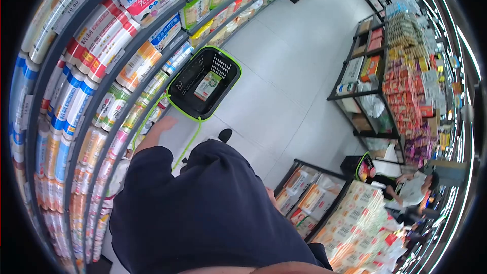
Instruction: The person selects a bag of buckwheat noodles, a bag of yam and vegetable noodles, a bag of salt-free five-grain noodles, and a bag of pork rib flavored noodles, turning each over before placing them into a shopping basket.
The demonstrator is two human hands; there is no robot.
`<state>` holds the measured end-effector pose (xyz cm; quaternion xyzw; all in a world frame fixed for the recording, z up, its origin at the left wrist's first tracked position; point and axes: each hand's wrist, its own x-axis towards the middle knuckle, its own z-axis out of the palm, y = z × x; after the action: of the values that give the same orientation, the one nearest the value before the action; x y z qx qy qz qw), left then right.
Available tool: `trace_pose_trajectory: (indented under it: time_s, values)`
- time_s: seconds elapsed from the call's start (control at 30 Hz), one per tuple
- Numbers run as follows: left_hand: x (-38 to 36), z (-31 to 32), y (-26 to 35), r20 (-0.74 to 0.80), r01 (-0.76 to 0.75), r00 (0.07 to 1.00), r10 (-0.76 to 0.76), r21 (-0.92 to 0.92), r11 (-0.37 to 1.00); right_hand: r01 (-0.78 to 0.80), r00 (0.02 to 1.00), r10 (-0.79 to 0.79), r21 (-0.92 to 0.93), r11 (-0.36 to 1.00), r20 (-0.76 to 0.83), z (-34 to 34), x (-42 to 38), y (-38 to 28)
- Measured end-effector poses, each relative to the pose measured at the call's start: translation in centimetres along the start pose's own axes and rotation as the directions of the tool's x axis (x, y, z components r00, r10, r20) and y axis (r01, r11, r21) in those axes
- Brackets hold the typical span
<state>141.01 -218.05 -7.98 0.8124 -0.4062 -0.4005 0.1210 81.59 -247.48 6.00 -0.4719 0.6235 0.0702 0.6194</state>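
1. While the black basket (pixel 221 94) stands on pale, smooth tiles (pixel 284 53), one printed packet (pixel 207 86) lies inside it.
2. Its walls are perforated, its rim and slim handle (pixel 187 147) green.
3. Near it, the left hand (pixel 165 123) is blurred; farther off, the right hand (pixel 272 197) is mostly hidden. I cannot tell either's finger state.
4. Stocked shelving (pixel 147 33) runs beside it.

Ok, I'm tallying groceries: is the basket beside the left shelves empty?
No, a small package lies inside the black basket.
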Motion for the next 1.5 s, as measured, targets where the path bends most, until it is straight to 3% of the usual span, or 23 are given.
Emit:
trace_pose_trajectory:
  time_s: [0.03, 0.07, 0.13, 0.17, 0.2, 0.27, 0.3, 0.33, 0.37, 0.43, 0.57, 0.7, 0.73, 0.8, 0.87, 0.93, 0.97, 1.03, 1.2, 1.27, 1.33, 1.4, 1.5]
  values:
    - [0.1, -2.3, 4.5, -0.105, 0.227, 0.944, -0.312, -0.477, 0.849, -0.021, 1.0, 0.022, -0.014, 1.0, 0.02, -1.3, 1.1, -1.3]
    - [1.0, -4.9, 7.4, -0.249, 0.129, 0.927, -0.282, -0.494, 0.86, -0.011, 1.0, 0.012, -0.036, 0.999, 0.029, -2.4, 2.2, -2.8]
    - [2.7, -11.0, 10.3, -0.492, -0.025, 0.827, -0.272, -0.516, 0.856, -0.124, 0.992, 0.13, -0.384, 0.915, -0.01, -4.6, 3.7, -5.6]
    - [2.2, -15.8, 12.2, -0.534, 0.058, 0.78, -0.327, -0.457, 0.887, -0.118, 0.991, 0.13, -0.399, 0.909, 0.004, -5.3, 4.2, -7.5]
    - [2.3, -18.8, 12.8, -0.835, -0.104, 0.493, -0.244, -0.335, 0.936, -0.18, 0.983, 0.175, -0.369, 0.912, -0.047, -5.5, 4.7, -9.9]
    - [1.1, -27.2, 13.6, -0.874, -0.024, 0.338, -0.348, -0.378, 0.926, -0.224, 0.975, 0.208, -0.346, 0.911, -0.083, -5.0, 7.0, -13.3]
    - [-0.5, -31.5, 15.6, -0.984, -0.014, 0.121, -0.128, -0.13, 0.991, -0.201, 0.979, 0.185, -0.301, 0.932, -0.082, -4.7, 8.3, -14.7]
    - [-2.3, -35.4, 18.2, -0.97, -0.003, 0.093, -0.225, -0.226, 0.974, -0.178, 0.983, 0.163, -0.258, 0.95, -0.081, -4.7, 9.6, -15.9]
    - [-3.9, -38.4, 19.8, -0.945, 0.007, 0.063, -0.321, -0.321, 0.947, -0.09, 0.994, 0.098, -0.13, 0.987, 0.057, -6.2, 14.7, -13.6]
    - [-4.4, -42.4, 19.6, -0.982, 0.17, -0.169, -0.091, -0.119, 0.978, -0.03, 0.993, 0.044, -0.125, 0.992, 0.11, -5.8, 17.0, -16.4]
    - [-2.2, -45.6, 16.7, -0.958, 0.1, -0.232, -0.166, -0.193, 0.976, -0.017, 0.989, 0.035, -0.125, 0.992, 0.143, -4.4, 18.8, -23.6]
    - [-0.8, -46.3, 16.4, -0.916, 0.099, -0.325, -0.236, -0.281, 0.955, 0.038, 0.985, -0.015, -0.129, 0.991, 0.172, -5.9, 21.9, -26.4]
    - [-0.5, -46.4, 16.3, -0.913, 0.104, -0.334, -0.233, -0.281, 0.954, 0.323, 0.919, -0.241, -0.247, 0.914, 0.311, -7.5, 23.3, -25.7]
    - [0.0, -46.4, 16.3, -0.863, 0.028, -0.356, -0.357, -0.392, 0.92, 0.76, 0.632, -0.531, -0.318, 0.567, 0.565, -10.4, 25.3, -26.4]
    - [0.2, -46.8, 16.5, -0.856, 0.031, -0.36, -0.372, -0.41, 0.912, 0.575, 0.805, -0.35, -0.484, 0.66, 0.479, -12.3, 25.9, -28.2]
    - [0.3, -46.8, 17.4, -0.828, -0.302, -0.068, -0.557, -0.515, 0.802, 0.446, 0.881, -0.23, -0.563, 0.696, 0.413, -13.5, 26.5, -30.6]
    - [0.2, -46.7, 17.5, -0.828, -0.29, -0.079, -0.556, -0.514, 0.807, 0.415, 0.895, -0.197, -0.585, 0.696, 0.4, -14.1, 26.9, -31.7]
    - [-0.3, -46.7, 17.8, -0.732, -0.447, 0.11, -0.672, -0.64, 0.624, 0.392, 0.904, -0.162, -0.612, 0.687, 0.397, -15.3, 28.3, -34.2]
    - [0.4, -46.4, 19.3, -0.701, -0.539, 0.017, -0.713, -0.607, 0.584, 0.351, 0.909, -0.103, -0.607, 0.713, 0.404, -17.0, 32.9, -42.0]
    - [1.3, -46.0, 18.5, -0.672, -0.686, -0.106, -0.733, -0.484, 0.543, 0.337, 0.905, -0.077, -0.593, 0.731, 0.419, -17.1, 35.5, -45.0]
    - [1.7, -46.5, 19.6, -0.631, -0.73, -0.187, -0.752, -0.423, 0.537, -0.064, 0.956, 0.172, -0.404, 0.912, 0.237, -17.0, 40.2, -48.1]
    - [1.7, -47.1, 22.6, -0.607, -0.835, -0.232, -0.761, -0.277, 0.475, -0.06, 0.951, 0.187, -0.446, 0.893, 0.247, -16.5, 43.2, -51.4]
    - [-0.5, -47.9, 24.2, -0.645, -0.776, -0.264, -0.717, -0.299, 0.555, -0.04, 0.946, 0.203, -0.53, 0.847, 0.253, -14.5, 46.7, -55.9]
